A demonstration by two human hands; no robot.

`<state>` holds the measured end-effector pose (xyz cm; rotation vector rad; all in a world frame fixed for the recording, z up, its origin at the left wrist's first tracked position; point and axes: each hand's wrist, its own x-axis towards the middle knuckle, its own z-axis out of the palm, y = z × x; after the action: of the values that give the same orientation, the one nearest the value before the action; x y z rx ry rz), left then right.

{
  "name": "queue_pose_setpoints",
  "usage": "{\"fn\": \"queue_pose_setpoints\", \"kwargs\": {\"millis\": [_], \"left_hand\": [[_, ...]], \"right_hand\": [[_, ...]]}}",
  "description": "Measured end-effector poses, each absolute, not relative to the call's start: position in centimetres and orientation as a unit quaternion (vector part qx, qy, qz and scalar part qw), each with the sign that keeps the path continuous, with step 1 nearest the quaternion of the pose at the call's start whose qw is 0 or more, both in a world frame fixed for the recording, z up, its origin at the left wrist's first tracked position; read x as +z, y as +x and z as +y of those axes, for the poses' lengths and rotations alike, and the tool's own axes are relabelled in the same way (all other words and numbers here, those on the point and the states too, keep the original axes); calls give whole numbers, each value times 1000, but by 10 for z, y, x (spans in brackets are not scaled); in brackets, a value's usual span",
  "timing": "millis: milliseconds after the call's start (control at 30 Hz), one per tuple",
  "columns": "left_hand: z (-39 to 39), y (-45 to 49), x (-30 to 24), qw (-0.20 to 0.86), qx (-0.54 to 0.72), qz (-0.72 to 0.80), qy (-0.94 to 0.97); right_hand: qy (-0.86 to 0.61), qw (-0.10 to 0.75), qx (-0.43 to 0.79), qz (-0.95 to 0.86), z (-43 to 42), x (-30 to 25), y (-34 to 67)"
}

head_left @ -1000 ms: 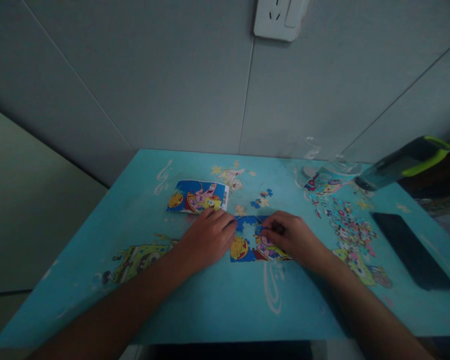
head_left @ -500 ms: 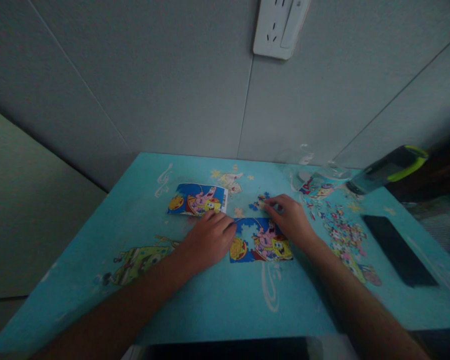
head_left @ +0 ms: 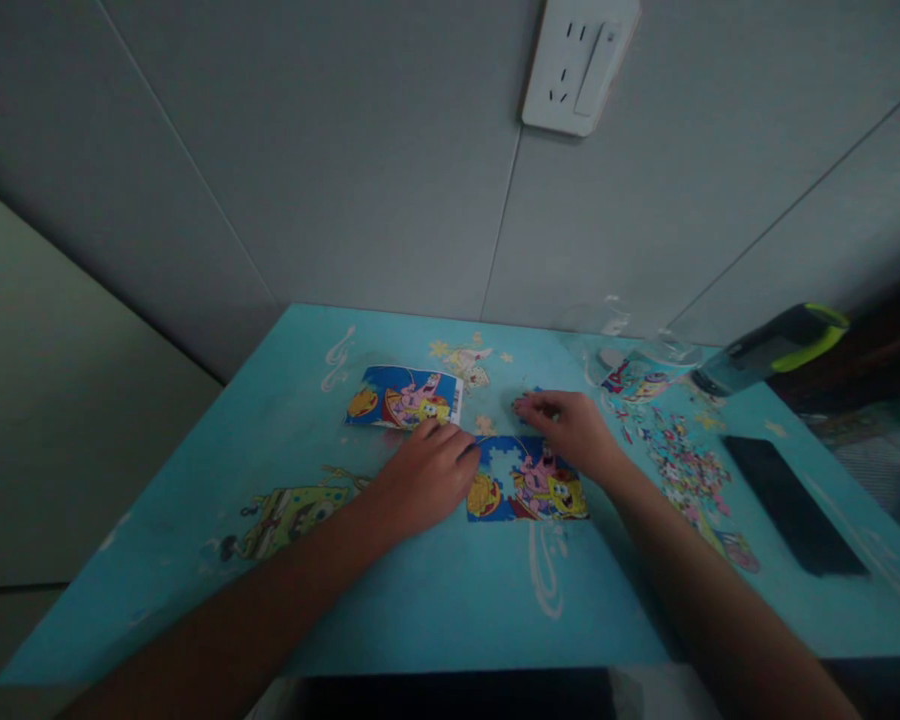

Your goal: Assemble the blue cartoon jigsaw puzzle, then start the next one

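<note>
— Table (head_left: 420, 610) nearest us, bright blue with cartoon prints, and our two bare forearms reaching across it.
— We see the left hand (head_left: 426, 478) lying palm down, fingers loosely bent, clutching nothing. Its fingertips touch the left edge of the puzzle (head_left: 529, 485).
— That puzzle lies flat in the middle of the table, between our hands, part built, with a gap near its top left.
— Right hand (head_left: 570, 430) now: it sits over the puzzle's far edge, fingers curled down onto a few loose pieces (head_left: 534, 393) just beyond. Pinching one or only touching? We cannot tell.
— Further left, just past the left fingertips, lies the picture card (head_left: 405, 397), flat and apart from the puzzle.
— Out right we have a scatter of pieces (head_left: 682, 465), then a dark phone (head_left: 791, 505) beside it.
— Beyond that, a bottle (head_left: 769, 350) with a green lid tilts at the table's back corner, and a white socket (head_left: 581, 65) sits high on the wall.
</note>
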<state>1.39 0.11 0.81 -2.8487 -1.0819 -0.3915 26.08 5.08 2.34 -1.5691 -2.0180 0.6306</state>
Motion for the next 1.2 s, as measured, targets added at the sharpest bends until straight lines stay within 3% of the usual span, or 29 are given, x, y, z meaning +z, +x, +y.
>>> {"fn": "queue_pose_setpoints", "kwargs": {"millis": [100,200,967,1200], "left_hand": [[1,14,7,31,-135,-350,-927],[0,14,7,32,-143,-348,-926],[1,14,9,31,-133,-351,-926],[-1,14,5,29,-156,-344,-926]], "right_hand": [[-584,237,347,-695,35,26,267],[-580,208,386,-686,23,23,269],[-568,179,277,-754,15,12,262],[-533,213,180,-799,10,10,261]]}}
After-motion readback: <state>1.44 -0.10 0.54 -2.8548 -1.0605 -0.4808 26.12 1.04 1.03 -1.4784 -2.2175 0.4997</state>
